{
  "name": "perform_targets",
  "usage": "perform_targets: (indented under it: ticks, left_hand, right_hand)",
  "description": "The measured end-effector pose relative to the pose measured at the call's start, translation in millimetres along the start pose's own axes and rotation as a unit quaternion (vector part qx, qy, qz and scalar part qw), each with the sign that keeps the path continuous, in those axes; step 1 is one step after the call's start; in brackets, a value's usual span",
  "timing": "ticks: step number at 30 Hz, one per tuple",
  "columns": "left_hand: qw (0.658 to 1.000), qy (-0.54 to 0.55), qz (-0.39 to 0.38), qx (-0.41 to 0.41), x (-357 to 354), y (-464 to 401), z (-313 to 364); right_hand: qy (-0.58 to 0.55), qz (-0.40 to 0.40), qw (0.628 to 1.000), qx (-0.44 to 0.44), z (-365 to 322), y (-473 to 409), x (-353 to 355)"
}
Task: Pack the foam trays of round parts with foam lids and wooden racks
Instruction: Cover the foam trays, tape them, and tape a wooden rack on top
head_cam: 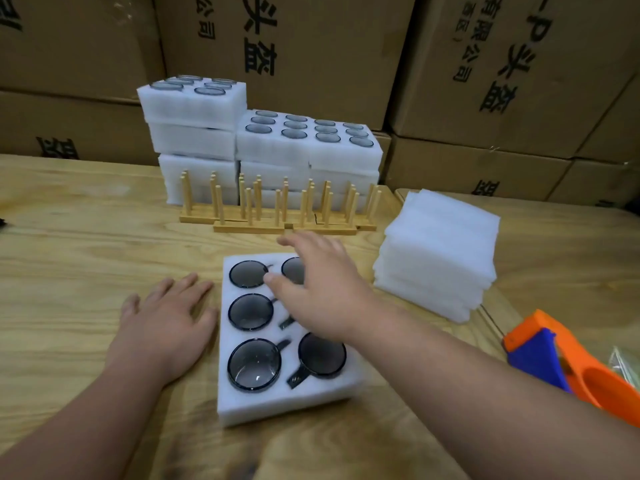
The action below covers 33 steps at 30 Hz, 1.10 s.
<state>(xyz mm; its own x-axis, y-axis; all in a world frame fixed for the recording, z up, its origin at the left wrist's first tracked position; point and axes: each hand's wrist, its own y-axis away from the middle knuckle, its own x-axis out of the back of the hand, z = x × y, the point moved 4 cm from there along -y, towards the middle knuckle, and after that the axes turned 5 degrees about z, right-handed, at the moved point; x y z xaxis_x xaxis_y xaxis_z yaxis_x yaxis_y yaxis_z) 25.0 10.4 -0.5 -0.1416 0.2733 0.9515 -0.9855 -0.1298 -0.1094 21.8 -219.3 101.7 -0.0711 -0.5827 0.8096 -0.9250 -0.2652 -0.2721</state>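
Note:
A white foam tray (258, 407) lies on the wooden table in front of me, with several dark round glass parts (254, 364) set in its holes. My right hand (320, 289) hovers over the tray's far right part, fingers spread, holding nothing. My left hand (169, 323) rests flat on the table just left of the tray, also empty. A pile of flat foam lids (440, 251) stands to the right of the tray. Wooden peg racks (277, 209) sit in a row behind the tray.
Stacks of filled foam trays (277, 147) stand behind the racks, against a wall of cardboard boxes (485, 81). An orange and blue tape dispenser (561, 362) lies at the right edge, near my right forearm.

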Motion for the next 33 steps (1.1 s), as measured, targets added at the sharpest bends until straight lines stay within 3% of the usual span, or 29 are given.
perform_targets:
  ticks: [4, 7, 10, 13, 24, 29, 33]
  left_hand:
    - [1.000, 0.000, -0.002, 0.004, 0, -1, 1]
    - [1.000, 0.002, -0.003, 0.004, 2, 1, 3]
    - [1.000, 0.002, -0.003, 0.005, 3, 2, 4]
    - [1.000, 0.002, -0.008, 0.008, 3, 1, 5]
    - [1.000, 0.008, -0.004, 0.009, 2, 1, 3]
    - [1.000, 0.012, -0.001, 0.007, 1, 0, 3]
    - [1.000, 0.013, 0.000, 0.006, 2, 1, 4]
  right_hand:
    - [0.047, 0.176, 0.981, -0.065, 45, -32, 88]
    - [0.111, 0.260, 0.933, -0.221, 102, -43, 156]
    - [0.123, 0.208, 0.880, -0.410, 153, -34, 188]
    - [0.029, 0.091, 0.863, -0.497, 178, -23, 176]
    - [-0.009, 0.063, 0.851, -0.522, 193, -21, 164]
    - [0.123, 0.210, 0.838, -0.489, 189, -18, 173]
    - [0.052, 0.303, 0.867, -0.392, 186, -18, 184]
